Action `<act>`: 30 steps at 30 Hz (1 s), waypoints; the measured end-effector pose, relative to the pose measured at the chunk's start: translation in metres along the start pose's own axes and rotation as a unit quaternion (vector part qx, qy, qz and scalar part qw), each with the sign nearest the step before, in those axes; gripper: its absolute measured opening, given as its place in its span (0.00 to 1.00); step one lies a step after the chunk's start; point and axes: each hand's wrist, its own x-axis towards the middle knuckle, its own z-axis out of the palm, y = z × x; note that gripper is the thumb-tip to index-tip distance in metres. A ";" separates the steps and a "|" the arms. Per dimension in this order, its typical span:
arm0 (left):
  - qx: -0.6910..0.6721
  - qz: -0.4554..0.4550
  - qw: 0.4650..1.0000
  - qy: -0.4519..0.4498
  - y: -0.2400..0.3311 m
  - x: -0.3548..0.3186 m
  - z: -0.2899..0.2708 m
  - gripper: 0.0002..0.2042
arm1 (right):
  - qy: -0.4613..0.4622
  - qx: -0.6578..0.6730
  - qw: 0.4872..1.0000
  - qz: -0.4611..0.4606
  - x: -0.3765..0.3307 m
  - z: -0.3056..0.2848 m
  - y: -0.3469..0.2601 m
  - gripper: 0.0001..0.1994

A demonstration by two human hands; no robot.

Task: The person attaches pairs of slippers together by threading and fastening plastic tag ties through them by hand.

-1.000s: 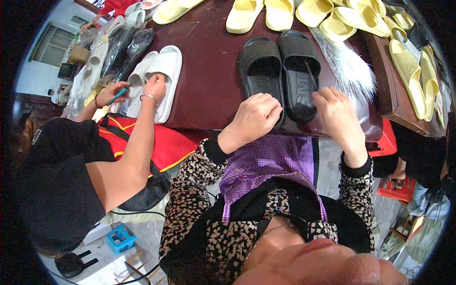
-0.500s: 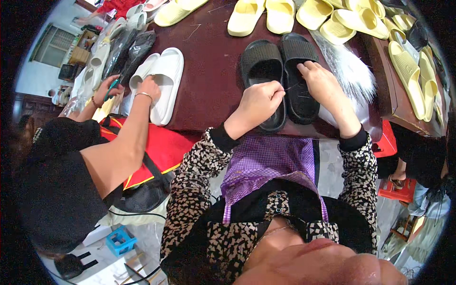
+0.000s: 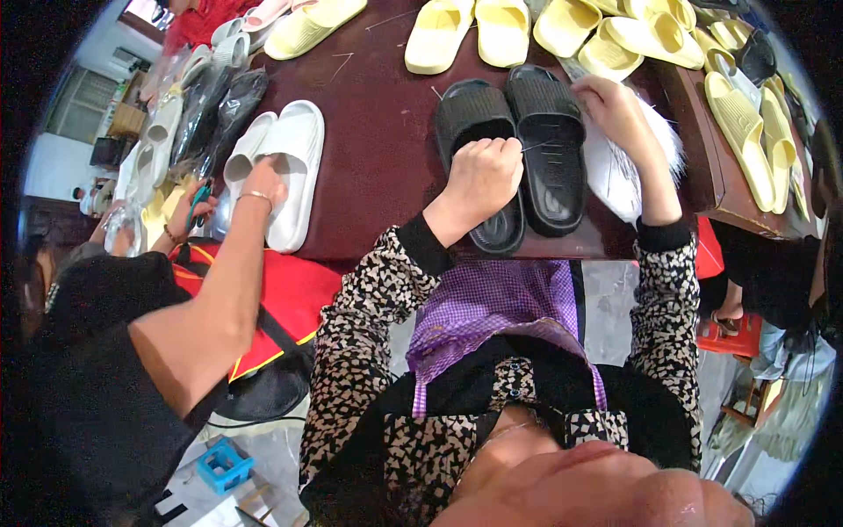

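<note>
A pair of black slide slippers lies side by side on the dark red table, toes away from me: the left slipper [image 3: 474, 110] and the right slipper [image 3: 553, 167]. My left hand [image 3: 485, 180] is closed over the left slipper's footbed, just behind its strap. From its fingertips a thin pale strand [image 3: 541, 145] sticks out over the right slipper. My right hand [image 3: 625, 119] is off the slippers, fingers bent over the far end of a bundle of fine white strands [image 3: 663, 132]. Whatever its fingertips hold is too small to make out.
Yellow slippers [image 3: 503, 33] lie along the far side, with more on a brown box [image 3: 742, 189] at right. To my left a co-worker's hand [image 3: 268, 180] rests on white slippers [image 3: 299, 158]; the other hand holds teal-handled snips [image 3: 203, 192]. Bagged dark slippers [image 3: 235, 110] lie beyond.
My right hand has left the right slipper and moved right, over the white strand bundle. My left hand stays closed at the left slipper. The whole view has shifted slightly.
</note>
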 end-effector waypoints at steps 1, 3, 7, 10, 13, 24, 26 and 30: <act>-0.009 0.000 1.000 0.005 0.000 0.001 0.001 0.05 | 0.017 -0.015 1.000 -0.006 0.007 0.002 0.008 0.10; -0.024 -0.004 1.000 0.015 0.000 0.001 0.001 0.05 | 0.035 -0.031 0.999 -0.012 0.024 0.009 0.021 0.10; -0.039 -0.012 0.999 0.024 -0.001 0.003 0.003 0.05 | -0.019 -0.076 0.992 0.100 0.057 0.024 0.040 0.14; -0.041 -0.011 0.999 0.030 -0.002 0.001 0.007 0.05 | -0.144 -0.158 0.973 0.087 0.079 0.029 0.049 0.17; -0.043 -0.013 0.998 0.033 -0.003 -0.001 0.008 0.05 | -0.192 -0.192 0.960 0.071 0.092 0.029 0.045 0.17; -0.048 0.013 0.996 0.072 -0.002 -0.005 0.006 0.04 | -0.199 -0.096 0.971 0.087 0.092 0.045 0.058 0.15; -0.043 0.011 0.997 0.070 -0.002 -0.004 0.005 0.04 | -0.196 -0.139 0.967 0.087 0.093 0.046 0.057 0.15; -0.034 0.006 0.997 0.067 -0.003 -0.003 0.005 0.05 | -0.197 -0.179 0.960 0.082 0.099 0.048 0.053 0.15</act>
